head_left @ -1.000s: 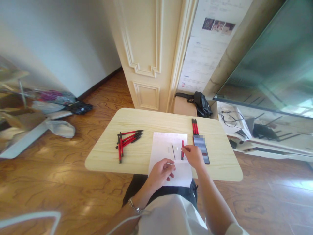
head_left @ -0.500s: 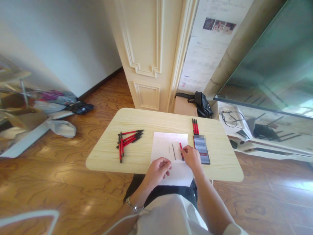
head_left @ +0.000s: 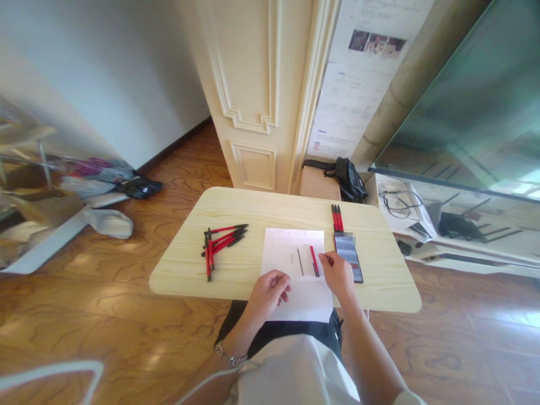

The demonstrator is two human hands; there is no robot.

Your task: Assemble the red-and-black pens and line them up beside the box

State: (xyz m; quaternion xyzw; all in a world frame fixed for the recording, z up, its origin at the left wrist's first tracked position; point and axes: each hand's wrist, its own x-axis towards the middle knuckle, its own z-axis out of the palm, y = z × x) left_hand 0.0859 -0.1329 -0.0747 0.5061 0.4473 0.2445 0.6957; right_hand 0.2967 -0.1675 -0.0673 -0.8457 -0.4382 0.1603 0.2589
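Observation:
A white sheet of paper (head_left: 287,250) lies on the pale wooden table (head_left: 253,211). On it rest a red pen barrel (head_left: 314,261) and a thin dark refill (head_left: 300,262). My right hand (head_left: 336,271) lies just right of the red barrel, fingers loosely curled, fingertips apart from it. My left hand (head_left: 268,292) rests on the near part of the sheet, fingers curled with nothing visible in them. A pile of several red and black pens (head_left: 221,241) sits at the left of the table. Three assembled pens (head_left: 336,217) lie side by side at the back right, above a phone (head_left: 348,256).
A cream panelled door and pillar (head_left: 253,101) stand behind the table. A black bag (head_left: 346,179) lies on the floor beyond it. A glass TV stand with cables (head_left: 422,219) is at the right. Clutter and bags (head_left: 97,185) lie on the wooden floor at the left.
My right hand has let go of the red barrel, which now lies tilted on the paper, and has drawn back to the right. My left hand has shifted slightly nearer to me.

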